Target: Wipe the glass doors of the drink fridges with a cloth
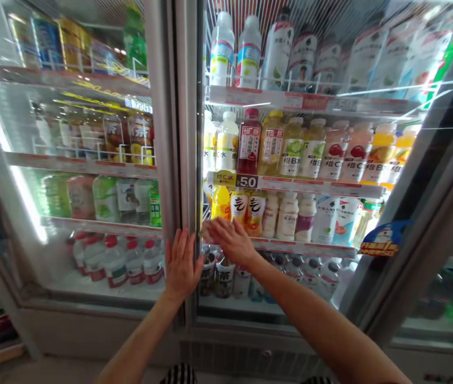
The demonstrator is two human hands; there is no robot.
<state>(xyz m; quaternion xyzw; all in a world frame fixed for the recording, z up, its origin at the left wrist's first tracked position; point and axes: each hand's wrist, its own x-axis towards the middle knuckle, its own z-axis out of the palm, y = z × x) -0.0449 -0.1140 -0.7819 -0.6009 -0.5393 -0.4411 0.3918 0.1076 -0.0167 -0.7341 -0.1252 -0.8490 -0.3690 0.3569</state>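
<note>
My left hand (182, 262) lies against the metal door frame (176, 133) where the two glass doors of the drinks fridge meet. Its fingers point upward, stretched out, and it holds nothing. In front of the right glass door (290, 312), my right hand (234, 242) reaches leftward with fingers extended and slightly blurred. Nothing shows in it; whether it touches the glass, I cannot tell. Just above and behind it stand a yellow bottle (221, 201) and two bottles with a black character on white, including this orange-bottomed bottle (255, 213).
Shelves of bottles fill the right section, with a 5.0 price tag (246, 182) on a middle shelf edge. Red-capped water bottles (114, 261) stand low on the left. A blue sticker (384, 238) marks the right side. The fridge base has a vent grille (230, 357).
</note>
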